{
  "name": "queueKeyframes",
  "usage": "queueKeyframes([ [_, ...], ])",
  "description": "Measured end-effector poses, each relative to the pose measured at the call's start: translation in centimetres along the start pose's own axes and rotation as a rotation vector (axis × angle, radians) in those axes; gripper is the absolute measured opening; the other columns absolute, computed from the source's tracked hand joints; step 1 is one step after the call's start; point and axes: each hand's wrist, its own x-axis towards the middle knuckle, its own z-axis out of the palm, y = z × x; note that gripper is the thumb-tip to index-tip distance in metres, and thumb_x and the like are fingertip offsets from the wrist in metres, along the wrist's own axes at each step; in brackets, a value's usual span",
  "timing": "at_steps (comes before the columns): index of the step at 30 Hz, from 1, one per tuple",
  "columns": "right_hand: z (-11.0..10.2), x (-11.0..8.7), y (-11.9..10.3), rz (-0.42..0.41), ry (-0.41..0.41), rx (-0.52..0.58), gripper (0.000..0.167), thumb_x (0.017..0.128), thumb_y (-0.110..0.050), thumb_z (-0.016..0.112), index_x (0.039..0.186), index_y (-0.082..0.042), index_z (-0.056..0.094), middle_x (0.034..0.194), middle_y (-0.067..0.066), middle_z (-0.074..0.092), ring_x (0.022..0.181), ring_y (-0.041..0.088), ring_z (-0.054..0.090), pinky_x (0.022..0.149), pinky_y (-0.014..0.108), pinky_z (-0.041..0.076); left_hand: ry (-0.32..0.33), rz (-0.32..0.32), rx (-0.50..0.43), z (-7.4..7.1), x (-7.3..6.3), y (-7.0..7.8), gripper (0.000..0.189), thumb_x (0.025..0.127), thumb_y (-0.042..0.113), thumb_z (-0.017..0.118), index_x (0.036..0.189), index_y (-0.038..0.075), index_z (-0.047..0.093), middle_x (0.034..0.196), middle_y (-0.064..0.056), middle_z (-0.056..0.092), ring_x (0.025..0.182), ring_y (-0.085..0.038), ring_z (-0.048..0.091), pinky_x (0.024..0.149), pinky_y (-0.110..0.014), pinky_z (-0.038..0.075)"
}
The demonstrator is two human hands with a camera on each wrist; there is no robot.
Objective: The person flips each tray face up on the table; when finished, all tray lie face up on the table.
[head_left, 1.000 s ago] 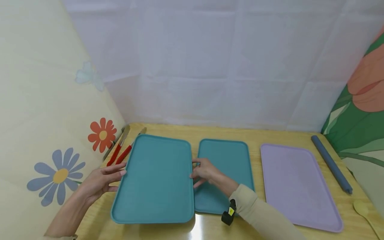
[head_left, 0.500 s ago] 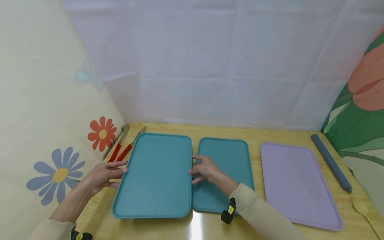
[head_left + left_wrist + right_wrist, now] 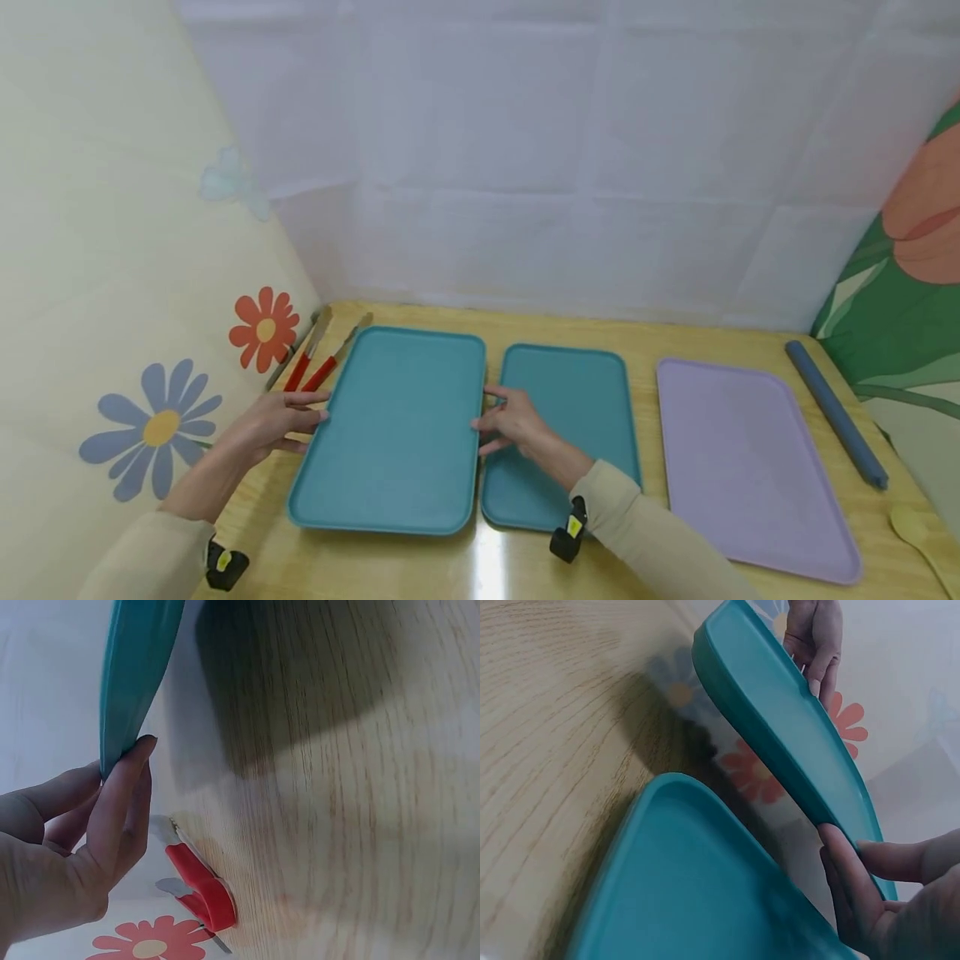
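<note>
A large teal tray (image 3: 393, 433) is held level between both hands, raised over the table; its shadow falls on the wood in the left wrist view. My left hand (image 3: 273, 429) pinches its left rim, thumb on top and fingers beneath. My right hand (image 3: 513, 421) pinches the right rim the same way, as the right wrist view shows. Under my right hand and forearm lies a smaller teal tray (image 3: 573, 400) on the table, partly covered by them.
A lilac tray (image 3: 753, 467) lies to the right, then a dark blue roll (image 3: 836, 414) and a pale yellow spoon (image 3: 909, 527). Tongs with red handles (image 3: 321, 374) lie at the back left by the flowered side cloth. A pale cloth (image 3: 570, 158) hangs behind the table.
The held teal tray has come down a little and its near edge has moved away from me. Both hands keep their grip; the left hand has moved slightly rightward in view.
</note>
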Motion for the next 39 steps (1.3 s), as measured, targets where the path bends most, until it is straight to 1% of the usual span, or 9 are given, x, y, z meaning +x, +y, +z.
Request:
queueKeyframes([
  [3,0.1,0.0,0.0,0.006,-0.003,0.001,0.072,0.083,0.012,0.067,0.147,0.001,0.035,0.099,0.025,0.062,0.08,0.03,0.069,0.061,0.04,0.059,0.017,-0.006,0.037,0.2,0.3,0.0,0.063,0.095,0.016,0.061,0.142,-0.014,0.032,0.097,-0.009,0.069,0.083,-0.017,0.067,0.069,-0.038,0.059],
  [9,0.3,0.0,0.0,0.011,-0.002,0.003,0.072,0.084,0.011,0.066,0.147,0.001,0.034,0.1,0.025,0.062,0.082,0.032,0.068,0.062,0.041,0.059,0.108,-0.007,0.143,1.0,0.8,0.3,0.054,0.092,0.005,0.062,0.136,-0.016,0.04,0.099,-0.021,0.065,0.075,-0.02,0.066,0.069,-0.041,0.059],
  [14,0.5,0.5,0.3,0.002,0.001,-0.017,0.072,0.084,0.012,0.066,0.147,0.002,0.032,0.094,0.023,0.064,0.077,0.029,0.069,0.061,0.039,0.059,0.149,0.003,0.187,1.6,1.2,0.2,0.049,0.091,0.001,0.062,0.133,-0.016,0.044,0.114,-0.034,0.059,0.073,-0.021,0.066,0.066,-0.041,0.059],
  [16,0.6,0.6,0.3,-0.007,0.008,-0.034,0.073,0.083,0.013,0.065,0.148,0.003,0.031,0.092,0.023,0.063,0.076,0.029,0.069,0.06,0.038,0.059,0.15,0.011,0.196,1.6,1.7,0.1,0.049,0.091,0.001,0.061,0.133,-0.017,0.045,0.123,-0.036,0.055,0.073,-0.021,0.065,0.066,-0.041,0.059],
  [20,0.7,1.0,0.1,-0.012,0.035,-0.068,0.074,0.083,0.013,0.065,0.148,0.003,0.03,0.088,0.022,0.063,0.076,0.03,0.069,0.059,0.037,0.059,0.157,0.016,0.235,1.6,2.6,0.4,0.047,0.09,0.0,0.06,0.132,-0.017,0.046,0.126,-0.038,0.052,0.073,-0.02,0.063,0.065,-0.04,0.059],
  [23,0.8,1.1,-0.1,-0.012,0.048,-0.089,0.074,0.083,0.013,0.065,0.148,0.003,0.031,0.083,0.021,0.064,0.073,0.029,0.069,0.058,0.037,0.058,0.162,0.029,0.279,1.6,3.0,0.5,0.046,0.089,-0.002,0.06,0.13,-0.018,0.047,0.123,-0.039,0.052,0.071,-0.019,0.063,0.062,-0.037,0.058],
  [28,1.1,1.3,-0.2,-0.026,0.051,-0.117,0.073,0.084,0.013,0.065,0.148,0.003,0.031,0.075,0.022,0.064,0.067,0.027,0.068,0.056,0.037,0.058,0.159,0.057,0.288,1.5,3.1,0.5,0.044,0.087,-0.006,0.059,0.127,-0.021,0.047,0.118,-0.039,0.054,0.068,-0.019,0.063,0.061,-0.037,0.058],
  [36,1.5,1.7,-0.2,-0.009,0.073,-0.153,0.07,0.084,0.013,0.064,0.147,0.003,0.033,0.08,0.02,0.065,0.068,0.03,0.069,0.056,0.037,0.058,0.157,0.073,0.278,1.3,3.2,0.3,0.046,0.085,-0.007,0.058,0.127,-0.021,0.047,0.101,-0.034,0.063,0.069,-0.021,0.064,0.061,-0.041,0.059],
  [39,1.6,1.7,-0.2,-0.007,0.073,-0.175,0.07,0.084,0.013,0.064,0.146,0.004,0.033,0.078,0.02,0.066,0.066,0.03,0.069,0.056,0.037,0.058,0.154,0.088,0.284,1.3,3.2,0.2,0.046,0.084,-0.007,0.058,0.126,-0.021,0.048,0.098,-0.032,0.063,0.069,-0.021,0.063,0.06,-0.041,0.058],
])
